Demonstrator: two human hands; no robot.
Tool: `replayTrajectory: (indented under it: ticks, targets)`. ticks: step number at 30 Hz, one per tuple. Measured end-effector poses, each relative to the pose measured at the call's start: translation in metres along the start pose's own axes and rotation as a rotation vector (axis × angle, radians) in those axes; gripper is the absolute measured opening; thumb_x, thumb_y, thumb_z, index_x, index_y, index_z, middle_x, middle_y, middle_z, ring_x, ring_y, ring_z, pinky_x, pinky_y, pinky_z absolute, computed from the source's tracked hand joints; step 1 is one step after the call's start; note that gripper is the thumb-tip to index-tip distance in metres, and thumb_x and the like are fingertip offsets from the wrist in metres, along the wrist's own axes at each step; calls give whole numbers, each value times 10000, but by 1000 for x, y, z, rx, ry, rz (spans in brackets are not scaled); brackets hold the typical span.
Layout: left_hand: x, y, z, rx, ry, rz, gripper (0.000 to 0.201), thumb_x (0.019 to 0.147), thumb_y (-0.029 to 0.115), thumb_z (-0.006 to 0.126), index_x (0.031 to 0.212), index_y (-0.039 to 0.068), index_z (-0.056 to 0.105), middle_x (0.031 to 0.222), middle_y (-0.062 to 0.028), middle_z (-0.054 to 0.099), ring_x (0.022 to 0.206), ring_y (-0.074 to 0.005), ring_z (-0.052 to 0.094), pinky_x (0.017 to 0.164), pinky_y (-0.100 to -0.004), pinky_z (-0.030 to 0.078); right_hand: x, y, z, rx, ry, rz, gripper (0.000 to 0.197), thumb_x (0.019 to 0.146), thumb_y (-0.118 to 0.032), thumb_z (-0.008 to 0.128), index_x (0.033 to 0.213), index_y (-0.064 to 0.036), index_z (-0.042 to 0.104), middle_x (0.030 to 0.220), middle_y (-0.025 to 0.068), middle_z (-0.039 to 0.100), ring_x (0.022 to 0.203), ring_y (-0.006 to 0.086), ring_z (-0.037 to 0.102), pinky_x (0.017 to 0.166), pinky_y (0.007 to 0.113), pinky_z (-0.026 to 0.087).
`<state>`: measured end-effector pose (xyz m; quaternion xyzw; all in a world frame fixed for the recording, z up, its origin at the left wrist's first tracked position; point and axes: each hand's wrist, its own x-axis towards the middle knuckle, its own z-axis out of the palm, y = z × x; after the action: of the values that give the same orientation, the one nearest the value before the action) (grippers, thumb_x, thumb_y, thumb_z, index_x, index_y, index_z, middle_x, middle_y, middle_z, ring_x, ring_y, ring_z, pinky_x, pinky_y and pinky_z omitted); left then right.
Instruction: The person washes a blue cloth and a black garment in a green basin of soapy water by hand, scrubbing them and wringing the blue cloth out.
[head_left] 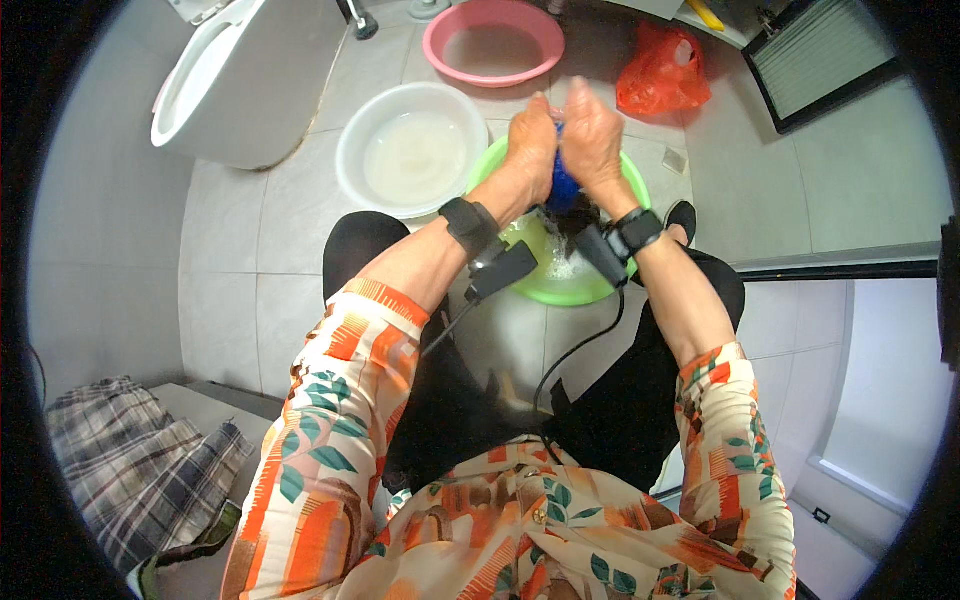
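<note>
My left hand (532,145) and my right hand (592,140) are close together, both closed on a bunched blue cloth (564,188). Only parts of the cloth show between and below them; its exact kind is hidden. Beneath the hands stands a light-green basin (568,297) with foamy water in it. A dark, wet-looking bundle (576,222) hangs or lies in the basin below the blue cloth, and I cannot tell whether they are one piece. Black devices with cables are strapped to both wrists.
A white basin (357,190) of cloudy water stands left of the green one, and a pink basin (432,55) farther back. A red plastic bag (655,85) lies at the back right. The toilet (250,90) is at far left; plaid cloth (130,460) lies near left.
</note>
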<state>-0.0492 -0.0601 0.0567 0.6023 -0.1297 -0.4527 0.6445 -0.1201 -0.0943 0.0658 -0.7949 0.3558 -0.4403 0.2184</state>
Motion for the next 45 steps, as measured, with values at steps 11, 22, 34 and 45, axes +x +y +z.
replayTrajectory:
  ticks: [11, 22, 34, 45]
  targets:
    - [-4, 5, -4, -176, -57, -43, 411, 936, 417, 367, 876, 60, 562, 737, -46, 562, 651, -158, 524, 581, -312, 453, -3, -4, -1, 62, 6, -150, 337, 937, -256, 382, 761, -7, 526, 735, 190, 572, 689, 388, 565, 578, 411, 443]
    - [-8, 9, -13, -382, -124, -105, 421, 950, 410, 330, 862, 66, 555, 744, -59, 563, 668, -181, 523, 618, -329, 455, -20, -23, 1, 81, 48, -362, 218, 911, -256, 447, 848, -69, 540, 692, 173, 540, 640, 407, 544, 536, 459, 437]
    - [6, 6, -35, -237, -261, -1, 421, 951, 355, 316, 968, 27, 580, 778, -68, 617, 681, -191, 562, 659, -309, 466, -29, -37, 4, 64, 27, -475, 237, 914, -215, 448, 834, -23, 561, 739, 194, 580, 667, 381, 573, 543, 409, 446]
    - [4, 15, -35, -209, -122, -13, 407, 942, 353, 333, 895, 31, 579, 796, -90, 598, 680, -197, 547, 637, -347, 462, -26, -34, 11, 121, 12, -471, 194, 907, -257, 455, 849, -79, 506, 714, 196, 580, 647, 411, 562, 543, 491, 444]
